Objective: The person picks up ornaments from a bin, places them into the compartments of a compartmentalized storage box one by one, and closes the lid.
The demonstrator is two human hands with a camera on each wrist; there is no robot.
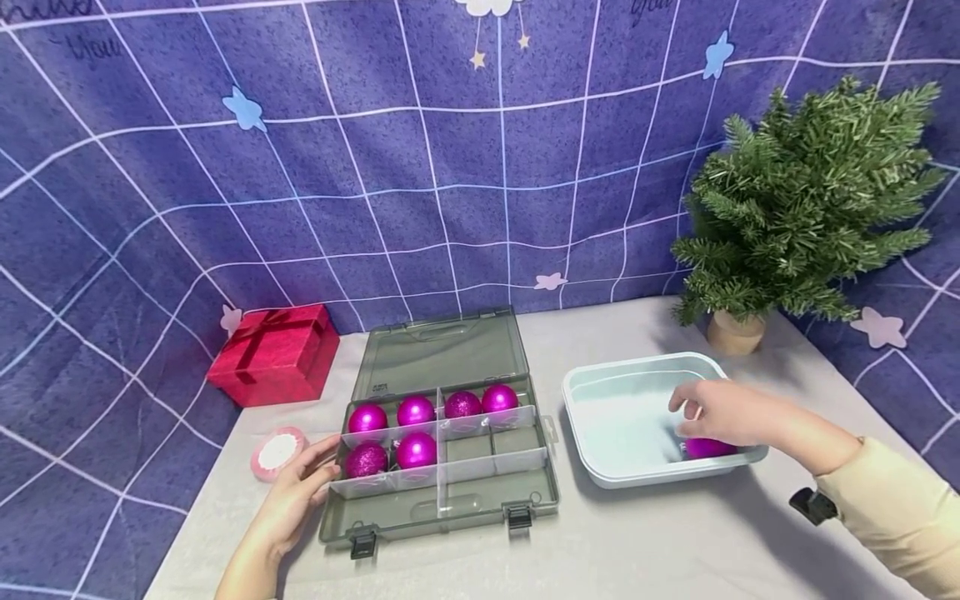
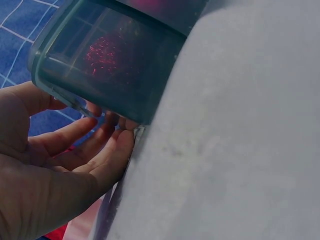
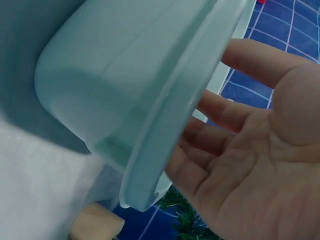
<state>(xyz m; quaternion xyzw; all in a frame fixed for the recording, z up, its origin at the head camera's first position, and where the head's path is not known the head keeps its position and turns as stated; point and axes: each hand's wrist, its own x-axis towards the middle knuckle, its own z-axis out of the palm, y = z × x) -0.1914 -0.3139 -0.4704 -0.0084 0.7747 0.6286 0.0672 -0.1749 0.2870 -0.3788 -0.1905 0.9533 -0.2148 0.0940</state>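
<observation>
A dark see-through divider box [image 1: 495, 492] lies with its lid [image 1: 442, 354] folded back. Several shiny magenta bauble ornaments [image 1: 416, 450] sit in its compartments: two in each back compartment, two in the middle left. My left hand [image 1: 292, 492] rests at the box's left side, fingers loosely bent against its wall; in the left wrist view the fingertips are right at its lower edge. My right hand [image 1: 731, 412] reaches over the rim of a pale blue tub [image 1: 622, 433], fingers loosely bent inside. A magenta bauble [image 1: 708, 448] lies in the tub below that hand, partly hidden by it.
Behind the tub stands a small artificial fir tree [image 1: 810, 208] in a wooden base [image 1: 735, 332]. A red gift box [image 1: 277, 354] sits at the back left, with a pink ribbon roll [image 1: 277, 454] beside my left hand. A blue gridded cloth [image 1: 465, 183] hangs behind.
</observation>
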